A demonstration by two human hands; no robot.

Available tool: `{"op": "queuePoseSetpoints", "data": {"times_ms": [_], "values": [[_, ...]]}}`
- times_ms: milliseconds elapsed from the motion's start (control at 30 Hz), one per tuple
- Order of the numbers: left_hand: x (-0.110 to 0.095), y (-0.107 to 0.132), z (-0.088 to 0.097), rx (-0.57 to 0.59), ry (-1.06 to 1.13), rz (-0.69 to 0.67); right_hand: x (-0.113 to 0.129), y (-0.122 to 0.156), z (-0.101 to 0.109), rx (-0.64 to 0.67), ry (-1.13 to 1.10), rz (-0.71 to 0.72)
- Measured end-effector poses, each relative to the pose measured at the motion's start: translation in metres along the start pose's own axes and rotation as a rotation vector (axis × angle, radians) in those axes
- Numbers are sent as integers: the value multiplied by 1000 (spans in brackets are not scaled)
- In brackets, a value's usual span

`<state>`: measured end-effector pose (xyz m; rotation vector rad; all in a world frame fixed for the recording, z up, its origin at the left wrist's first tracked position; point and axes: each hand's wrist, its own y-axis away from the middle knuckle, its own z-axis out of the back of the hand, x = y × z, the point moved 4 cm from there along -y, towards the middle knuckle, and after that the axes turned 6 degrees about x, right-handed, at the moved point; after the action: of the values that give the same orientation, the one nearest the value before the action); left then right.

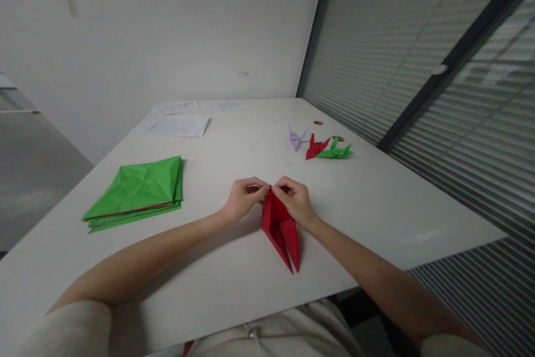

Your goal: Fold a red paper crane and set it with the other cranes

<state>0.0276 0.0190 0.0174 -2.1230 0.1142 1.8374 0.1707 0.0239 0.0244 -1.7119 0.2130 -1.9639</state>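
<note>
At six o'clock on the white table [217, 284], the left hand [242, 198] and right hand [297, 200] are both pinching the red folded paper [278, 213] — fingertips closed at its twelve-o'clock tip, its loose points aiming toward six. For a clean crease, one hand should probably be steadying the layers — aligned, not twisted — while the other is pressing firmly along the fold.

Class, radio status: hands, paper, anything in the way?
Left hand, right hand pinching far tip of red paper. Folded, near end split. Green stack left, not blocking.
</note>
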Motion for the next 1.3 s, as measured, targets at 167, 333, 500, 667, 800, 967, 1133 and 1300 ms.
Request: {"op": "queuePoseSetpoints", "data": {"times_ms": [167,333,500,667,800,967,1133,1300], "values": [[-2,1,0,-2,-55,-46,-1,0,-1,-14,5,22],[-2,1,0,-8,-80,-60,-3,0,-2,-4,-34,8],[-1,1,1,-12,-68,-56,-5,0,-2,12,-66,-30],[-1,1,1,-17,-66,-62,-3,0,-2,19,-51,-49],[-1,1,1,-24,-83,-76,-3,0,-2,12,-24,-33],[0,1,1,-27,-89,-85,-5,-1,-2,13,-37,-19],[-1,1,1,-35,-77,-89,-4,0,-3,18,-33,-15],[-2,2,0,-44,-89,-98,-4,0,-3,19,-24,-19]]}}
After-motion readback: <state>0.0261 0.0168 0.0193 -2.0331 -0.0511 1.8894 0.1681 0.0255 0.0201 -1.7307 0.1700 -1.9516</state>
